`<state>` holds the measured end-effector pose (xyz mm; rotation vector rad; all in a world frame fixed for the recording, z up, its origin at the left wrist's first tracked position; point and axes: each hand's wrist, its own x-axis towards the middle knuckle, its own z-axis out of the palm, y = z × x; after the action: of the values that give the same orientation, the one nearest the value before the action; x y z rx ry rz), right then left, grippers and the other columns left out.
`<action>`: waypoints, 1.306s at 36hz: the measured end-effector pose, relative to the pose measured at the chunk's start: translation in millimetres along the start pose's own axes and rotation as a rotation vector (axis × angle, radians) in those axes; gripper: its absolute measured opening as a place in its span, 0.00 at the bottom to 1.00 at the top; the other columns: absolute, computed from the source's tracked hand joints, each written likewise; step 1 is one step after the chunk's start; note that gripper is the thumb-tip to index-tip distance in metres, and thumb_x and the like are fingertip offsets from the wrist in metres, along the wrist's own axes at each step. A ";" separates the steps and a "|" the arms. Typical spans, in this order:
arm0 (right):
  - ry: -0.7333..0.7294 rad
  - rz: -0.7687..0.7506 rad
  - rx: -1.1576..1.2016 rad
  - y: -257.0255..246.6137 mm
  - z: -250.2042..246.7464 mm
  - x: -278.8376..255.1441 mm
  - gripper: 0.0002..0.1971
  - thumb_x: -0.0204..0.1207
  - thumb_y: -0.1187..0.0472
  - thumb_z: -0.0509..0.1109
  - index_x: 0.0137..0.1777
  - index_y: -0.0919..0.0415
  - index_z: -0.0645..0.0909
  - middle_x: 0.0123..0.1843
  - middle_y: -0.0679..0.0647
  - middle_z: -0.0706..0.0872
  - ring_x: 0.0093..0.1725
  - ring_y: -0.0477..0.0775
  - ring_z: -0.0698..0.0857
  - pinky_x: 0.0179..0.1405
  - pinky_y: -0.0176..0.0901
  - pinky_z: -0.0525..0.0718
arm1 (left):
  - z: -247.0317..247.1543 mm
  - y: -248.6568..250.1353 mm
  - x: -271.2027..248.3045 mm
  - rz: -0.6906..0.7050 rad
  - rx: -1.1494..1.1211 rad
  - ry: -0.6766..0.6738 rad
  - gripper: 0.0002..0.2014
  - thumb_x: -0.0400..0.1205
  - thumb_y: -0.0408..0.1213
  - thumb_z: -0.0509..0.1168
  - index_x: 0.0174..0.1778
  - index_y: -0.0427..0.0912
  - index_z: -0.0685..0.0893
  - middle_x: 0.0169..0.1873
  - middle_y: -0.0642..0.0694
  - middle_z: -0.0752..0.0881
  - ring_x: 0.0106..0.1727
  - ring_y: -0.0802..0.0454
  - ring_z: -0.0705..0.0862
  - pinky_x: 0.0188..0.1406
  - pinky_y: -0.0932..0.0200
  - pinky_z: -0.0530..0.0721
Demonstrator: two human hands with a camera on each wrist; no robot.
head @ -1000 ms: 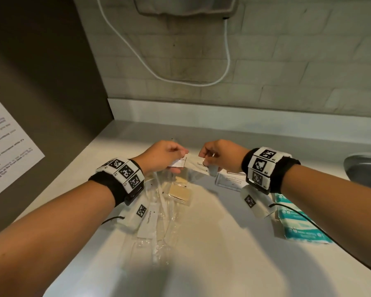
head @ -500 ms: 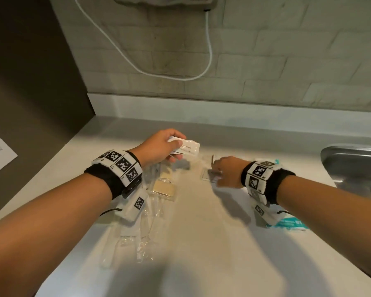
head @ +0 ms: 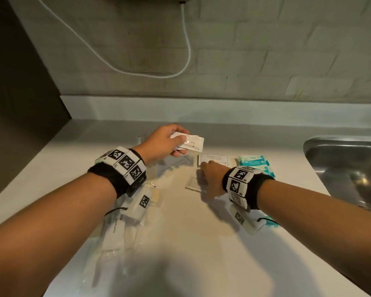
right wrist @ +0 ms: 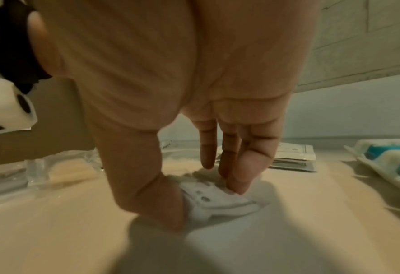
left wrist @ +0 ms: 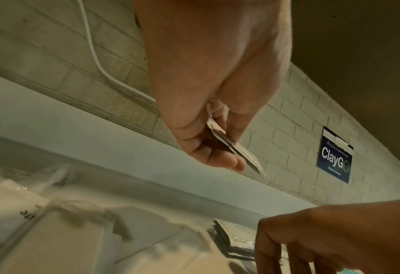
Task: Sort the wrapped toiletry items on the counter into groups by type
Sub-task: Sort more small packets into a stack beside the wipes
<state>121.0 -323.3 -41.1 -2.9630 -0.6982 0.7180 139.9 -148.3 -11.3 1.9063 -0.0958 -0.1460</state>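
My left hand (head: 176, 144) is raised above the back of the counter and pinches a couple of flat white toothpaste sachets (head: 193, 142) between thumb and fingers; the left wrist view shows them edge-on (left wrist: 231, 146). My right hand (head: 202, 179) is down on the counter, its thumb and fingertips pinching a small white sachet (right wrist: 215, 198) that lies flat there (head: 192, 183). Just behind it is a stack of shampoo-with-conditioner sachets (head: 213, 159). Teal wipe packs (head: 255, 163) lie to its right.
Clear-wrapped items and a toothpaste box (head: 116, 230) lie under my left forearm, with a beige bar in clear wrap (head: 155, 195). A steel sink (head: 347, 168) is set in the counter (head: 180, 243) at the right. A brick wall with a white cable (head: 189, 50) rises behind.
My hands, together at one sachet a second ago, have parted. The right one dropped to the counter onto a flat sachet; the left kept the white sachets raised.
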 end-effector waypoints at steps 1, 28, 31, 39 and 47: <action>-0.010 -0.001 0.023 0.7 -0.3 1.8 0.17 0.64 0.57 0.78 0.51 0.57 0.79 0.50 0.50 0.76 0.51 0.54 0.80 0.56 0.50 0.87 | -0.8 -0.4 0.3 -0.001 0.000 0.001 0.08 0.87 0.31 0.60 0.59 0.43 0.81 0.51 0.45 0.85 0.37 0.56 0.90 0.32 0.66 0.86; -0.115 -0.063 0.026 -5.7 1.8 2.2 0.23 0.57 0.51 0.82 0.53 0.55 0.84 0.49 0.51 0.89 0.48 0.55 0.88 0.46 0.45 0.88 | 3.5 -1.1 -7.3 -0.004 0.015 0.030 0.08 0.87 0.32 0.61 0.59 0.44 0.81 0.56 0.42 0.86 0.39 0.55 0.91 0.38 0.63 0.88; -0.093 -0.064 0.015 -2.8 0.3 2.3 0.24 0.57 0.52 0.83 0.51 0.57 0.81 0.48 0.53 0.88 0.48 0.56 0.88 0.48 0.49 0.90 | -1.9 -0.8 -5.8 -0.007 0.010 0.051 0.09 0.87 0.32 0.61 0.60 0.42 0.82 0.57 0.40 0.86 0.40 0.53 0.91 0.37 0.64 0.88; 0.090 0.039 0.007 28.3 -50.4 15.2 0.29 0.64 0.62 0.80 0.64 0.62 0.73 0.58 0.57 0.82 0.52 0.58 0.82 0.51 0.49 0.86 | -9.5 1.5 4.4 -0.001 -0.015 0.069 0.10 0.87 0.31 0.60 0.63 0.38 0.81 0.57 0.37 0.86 0.40 0.50 0.90 0.34 0.66 0.88; 0.074 0.085 -0.003 47.6 -59.8 39.8 0.30 0.63 0.60 0.80 0.65 0.59 0.74 0.61 0.56 0.81 0.55 0.58 0.81 0.48 0.46 0.82 | -9.1 -5.1 13.8 -0.012 -0.015 0.058 0.07 0.86 0.31 0.61 0.55 0.45 0.82 0.54 0.41 0.87 0.39 0.52 0.91 0.34 0.65 0.87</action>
<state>198.8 -343.9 -10.3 -3.0198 -0.5722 0.6077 154.8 -140.0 -13.9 1.8944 -0.0441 -0.0995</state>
